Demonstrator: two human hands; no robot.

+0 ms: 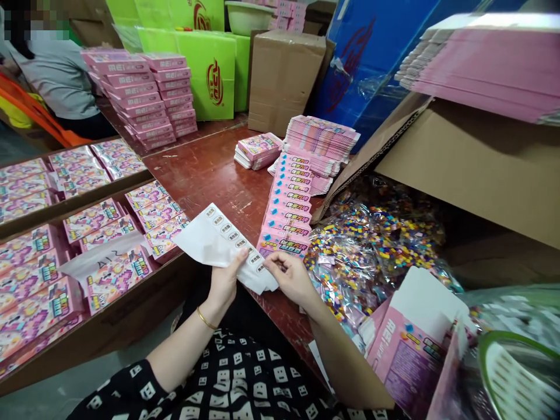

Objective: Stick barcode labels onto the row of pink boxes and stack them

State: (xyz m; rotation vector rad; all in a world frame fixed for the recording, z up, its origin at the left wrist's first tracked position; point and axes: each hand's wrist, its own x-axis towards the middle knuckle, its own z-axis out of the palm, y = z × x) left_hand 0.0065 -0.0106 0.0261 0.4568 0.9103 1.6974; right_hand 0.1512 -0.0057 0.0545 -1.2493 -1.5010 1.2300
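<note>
My left hand [226, 285] grips a white sheet of stickers [210, 242] by its lower edge, thumb on top. A single column of small oval labels runs slantwise down the sheet. At the sheet's right end is my right hand [289, 276], its thumb and forefinger pinched at the lowest label. Whether that label has come off its backing I cannot tell. Just beyond my hands, a row of overlapping pink boxes [286, 216] lies fanned out on the red table [205, 169].
Cartons of packed pink boxes [105, 274] stand at left. Bags of colourful small bricks [371, 233] lie at right, near an open pink box [406, 350] and a green-rimmed basket [520, 373]. Stacked pink boxes [140, 99] stand at the back. A person [61, 76] sits at far left.
</note>
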